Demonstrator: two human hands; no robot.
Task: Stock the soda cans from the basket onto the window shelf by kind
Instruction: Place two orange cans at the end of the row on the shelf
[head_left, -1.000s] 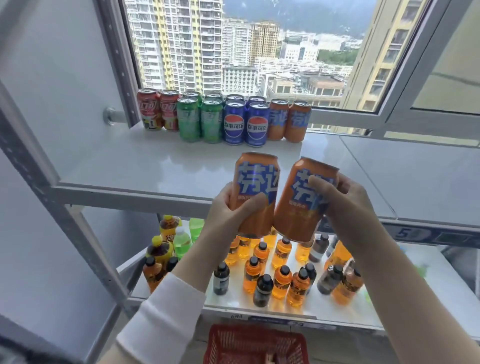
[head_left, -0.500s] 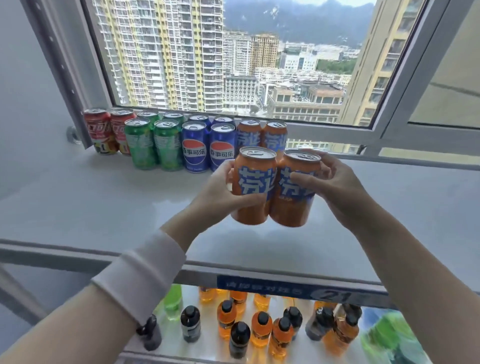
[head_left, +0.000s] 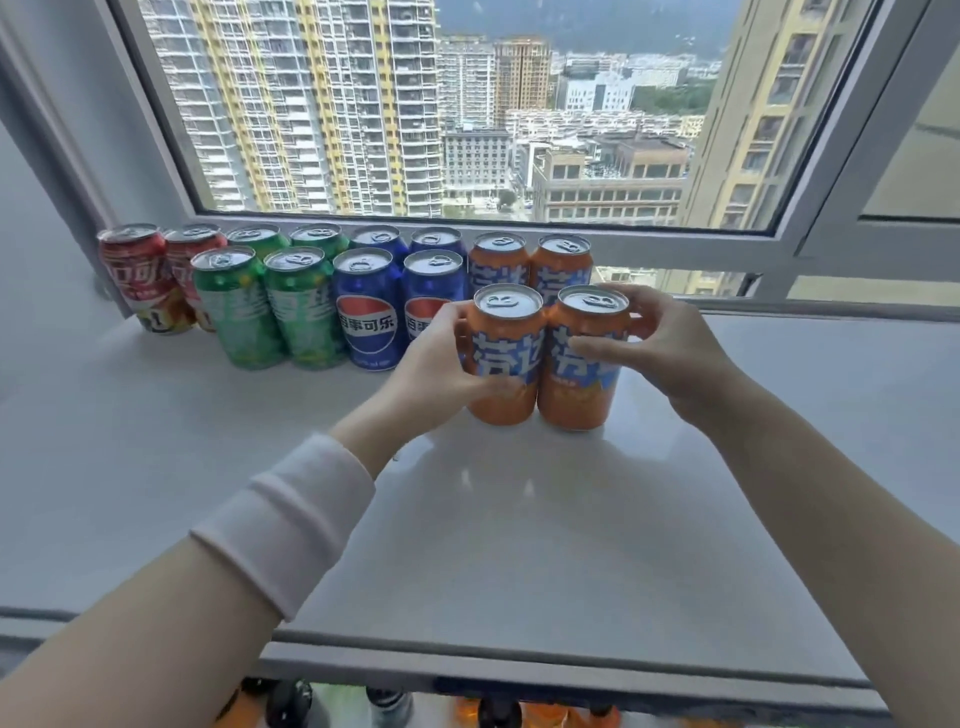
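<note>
Two orange cans stand upright and side by side on the white window shelf (head_left: 519, 519). My left hand (head_left: 441, 364) grips the left orange can (head_left: 506, 358), and my right hand (head_left: 660, 348) grips the right orange can (head_left: 584, 384). Directly behind them stand two more orange cans (head_left: 530, 260) at the window. To their left run blue cans (head_left: 369, 312), green cans (head_left: 234, 306) and red cans (head_left: 137, 275), grouped by kind in two rows. The basket is out of view.
The window frame (head_left: 779, 249) runs close behind the cans. The shelf stretches wide and bare to the right (head_left: 831, 389) and in front. Below the shelf's front edge, bottle caps (head_left: 493, 712) of a lower shelf show.
Both hands have carried the two orange cans up from below the shelf, forward over it, and down onto its surface in front of the back orange pair.
</note>
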